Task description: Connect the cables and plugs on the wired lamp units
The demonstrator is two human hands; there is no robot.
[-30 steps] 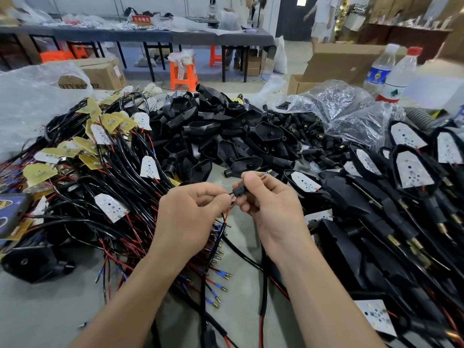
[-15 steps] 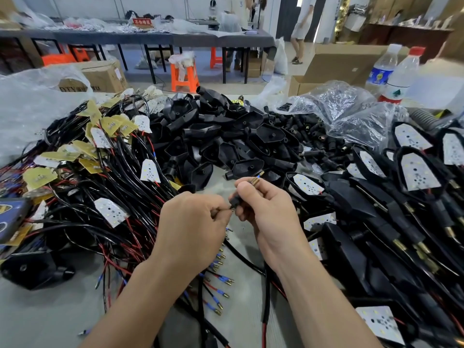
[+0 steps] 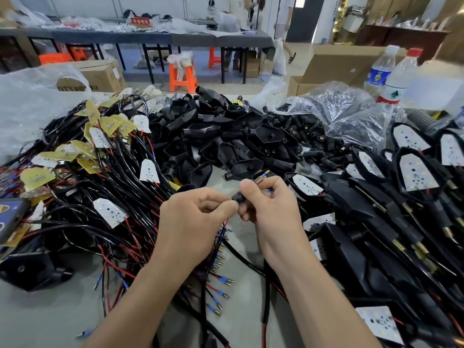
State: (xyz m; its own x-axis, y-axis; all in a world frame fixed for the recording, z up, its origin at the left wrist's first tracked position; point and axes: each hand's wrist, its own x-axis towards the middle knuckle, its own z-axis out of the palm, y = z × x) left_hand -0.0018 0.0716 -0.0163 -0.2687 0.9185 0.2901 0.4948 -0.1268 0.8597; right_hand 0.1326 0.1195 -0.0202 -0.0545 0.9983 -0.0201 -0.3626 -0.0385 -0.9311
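Note:
My left hand and my right hand meet at the centre, above the table. My right hand pinches a small black plug sleeve, and a brass threaded tip with a blue wire end sticks out above its thumb. My left hand pinches the thin cable where it enters the sleeve; red and black wires hang down from there. Left of my hands lies a tangle of black and red cables with white and yellow LED boards.
A heap of empty black lamp housings fills the middle back. Assembled lamp units with white LED boards crowd the right. Plastic bags of black sleeves, two water bottles and cardboard boxes stand behind. Loose brass-tipped wires lie below my hands.
Both hands stay together at the centre. The brass tip has pushed further out above my right thumb as the cable passes through the sleeve.

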